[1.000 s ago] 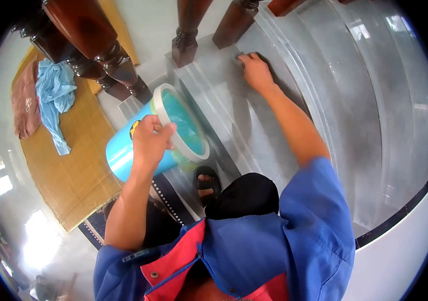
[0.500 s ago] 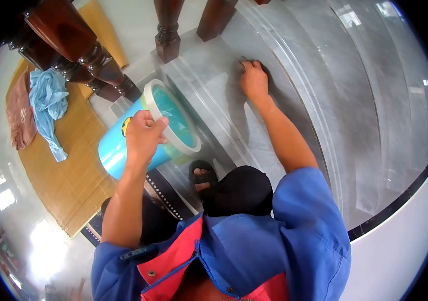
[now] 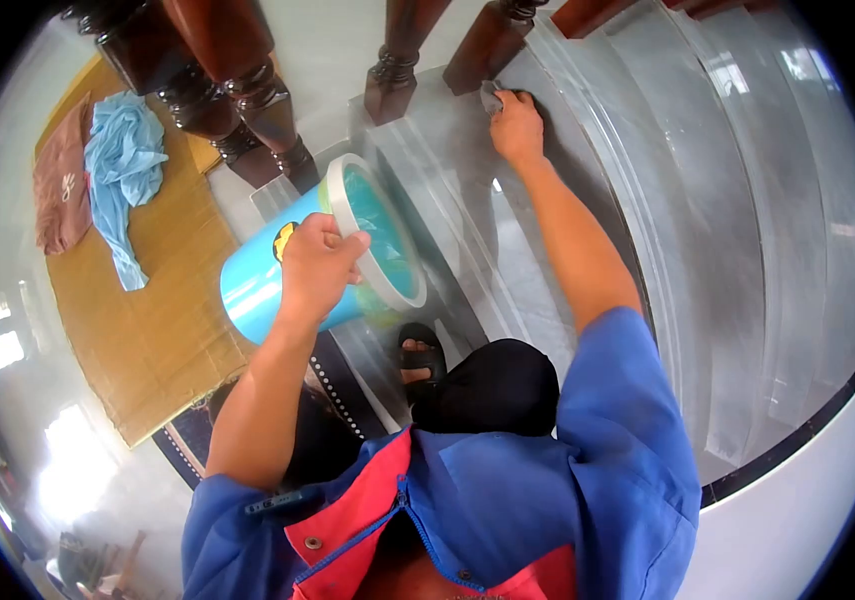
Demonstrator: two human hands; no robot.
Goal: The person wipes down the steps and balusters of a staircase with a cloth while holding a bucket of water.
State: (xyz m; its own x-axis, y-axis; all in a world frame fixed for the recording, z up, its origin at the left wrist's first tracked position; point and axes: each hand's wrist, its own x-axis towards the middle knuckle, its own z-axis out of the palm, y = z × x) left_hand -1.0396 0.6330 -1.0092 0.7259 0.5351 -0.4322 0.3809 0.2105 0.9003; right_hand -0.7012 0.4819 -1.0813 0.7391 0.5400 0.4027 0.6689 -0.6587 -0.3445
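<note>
A blue trash bin (image 3: 259, 285) with a white rim, a yellow-and-black sticker and a clear liner is tipped on its side, its mouth toward the stairs. My left hand (image 3: 322, 265) grips the bin at its rim, thumb along the white edge. Reaching forward, my right hand (image 3: 518, 128) is closed close over the grey stair step (image 3: 467, 150), near the foot of a dark wooden baluster (image 3: 487, 45). A small grey piece shows at its fingertips; I cannot tell what it is.
Grey glossy steps (image 3: 687, 210) curve up on the right. Turned wooden posts (image 3: 257, 100) stand at the upper left. Flattened cardboard (image 3: 162, 340) lies on the left floor with a light blue cloth (image 3: 125, 165) and a brown cloth (image 3: 62, 190). My sandalled foot (image 3: 420, 355) is below the bin.
My right hand has moved forward along the step toward the baluster foot. The view has shifted, so the bin and left hand appear farther right; the left hand keeps its grip.
</note>
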